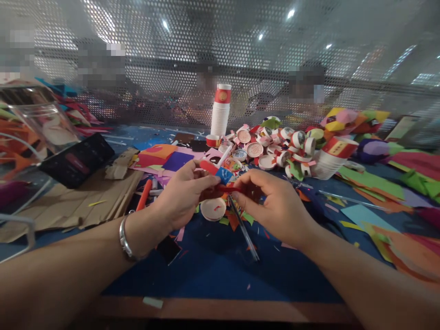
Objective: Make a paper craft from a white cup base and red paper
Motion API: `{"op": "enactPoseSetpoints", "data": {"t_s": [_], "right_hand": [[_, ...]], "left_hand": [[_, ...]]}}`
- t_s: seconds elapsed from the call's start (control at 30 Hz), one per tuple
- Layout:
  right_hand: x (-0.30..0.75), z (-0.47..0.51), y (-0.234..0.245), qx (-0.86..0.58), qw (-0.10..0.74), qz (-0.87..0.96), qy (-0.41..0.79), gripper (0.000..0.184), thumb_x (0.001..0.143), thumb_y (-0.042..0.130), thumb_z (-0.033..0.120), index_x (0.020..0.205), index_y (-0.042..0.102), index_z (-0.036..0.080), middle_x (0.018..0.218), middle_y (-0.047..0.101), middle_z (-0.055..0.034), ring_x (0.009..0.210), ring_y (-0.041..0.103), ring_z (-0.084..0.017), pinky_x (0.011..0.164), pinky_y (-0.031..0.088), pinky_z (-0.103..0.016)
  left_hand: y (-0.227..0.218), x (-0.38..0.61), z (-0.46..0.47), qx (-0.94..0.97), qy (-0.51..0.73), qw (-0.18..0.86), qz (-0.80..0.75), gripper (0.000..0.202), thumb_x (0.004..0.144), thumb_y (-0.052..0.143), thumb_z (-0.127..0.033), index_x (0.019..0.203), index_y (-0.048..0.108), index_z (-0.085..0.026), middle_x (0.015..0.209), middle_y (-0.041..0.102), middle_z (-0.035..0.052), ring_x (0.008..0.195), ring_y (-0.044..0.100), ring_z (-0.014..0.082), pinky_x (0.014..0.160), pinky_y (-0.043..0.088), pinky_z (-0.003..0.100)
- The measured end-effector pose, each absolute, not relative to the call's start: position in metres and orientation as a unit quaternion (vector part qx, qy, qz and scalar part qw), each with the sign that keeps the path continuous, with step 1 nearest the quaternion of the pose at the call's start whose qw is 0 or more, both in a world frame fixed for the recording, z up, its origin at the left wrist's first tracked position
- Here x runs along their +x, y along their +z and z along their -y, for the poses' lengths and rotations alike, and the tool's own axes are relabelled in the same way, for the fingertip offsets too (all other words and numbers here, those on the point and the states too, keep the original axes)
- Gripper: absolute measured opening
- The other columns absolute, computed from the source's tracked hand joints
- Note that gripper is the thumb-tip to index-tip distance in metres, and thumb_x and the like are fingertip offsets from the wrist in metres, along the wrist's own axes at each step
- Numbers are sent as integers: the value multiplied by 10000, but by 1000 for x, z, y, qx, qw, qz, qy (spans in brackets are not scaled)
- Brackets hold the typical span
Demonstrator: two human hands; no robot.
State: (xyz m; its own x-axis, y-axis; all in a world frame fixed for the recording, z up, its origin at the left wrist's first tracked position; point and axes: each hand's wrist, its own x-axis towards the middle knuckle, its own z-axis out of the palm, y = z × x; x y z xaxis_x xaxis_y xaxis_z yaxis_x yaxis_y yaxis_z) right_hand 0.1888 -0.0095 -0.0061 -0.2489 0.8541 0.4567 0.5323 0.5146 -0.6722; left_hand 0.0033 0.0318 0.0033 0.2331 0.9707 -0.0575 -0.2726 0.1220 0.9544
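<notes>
Red paper strip (pixel 228 189), narrow and bright, is spanning the gap between two bare hands above the blue tabletop (pixel 220 279)! Thumb and index finger of the right hand (pixel 275 197) are pinching one end, closed with no gap showing. Opposite, the left hand (pixel 182 195) is holding its fingers curled, thumb closed on a small blue piece (pixel 224 175), the strip's other end meeting its fingertips. Just below, a round white disc (pixel 213 209) is lying flat, and beyond the hands a tall cup stack (pixel 220 117) is standing beside a sprawling heap of cup bases (pixel 254 149).
</notes>
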Motion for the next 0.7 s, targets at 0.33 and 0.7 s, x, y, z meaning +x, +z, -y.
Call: {"op": "enactPoseSetpoints", "data": {"t_s": [0.33,0.7], "right_hand": [[184,10,-10,-456,423,764,172,38,875,640,179,861,619,208,786,632,4,682,575,-134,631,480,-288],[185,13,-6,-451,480,697,282,63,851,658,219,840,596,216,693,603,36,579,544,-104,505,433,-251]], "left_hand": [[7,3,-27,464,502,610,-400,239,855,692,-16,880,522,-183,700,641,-41,611,723,133,681,595,277],[2,2,-29,530,482,558,-419,211,793,740,-85,860,568,-187,724,636,-21,625,645,111,578,527,244]]}}
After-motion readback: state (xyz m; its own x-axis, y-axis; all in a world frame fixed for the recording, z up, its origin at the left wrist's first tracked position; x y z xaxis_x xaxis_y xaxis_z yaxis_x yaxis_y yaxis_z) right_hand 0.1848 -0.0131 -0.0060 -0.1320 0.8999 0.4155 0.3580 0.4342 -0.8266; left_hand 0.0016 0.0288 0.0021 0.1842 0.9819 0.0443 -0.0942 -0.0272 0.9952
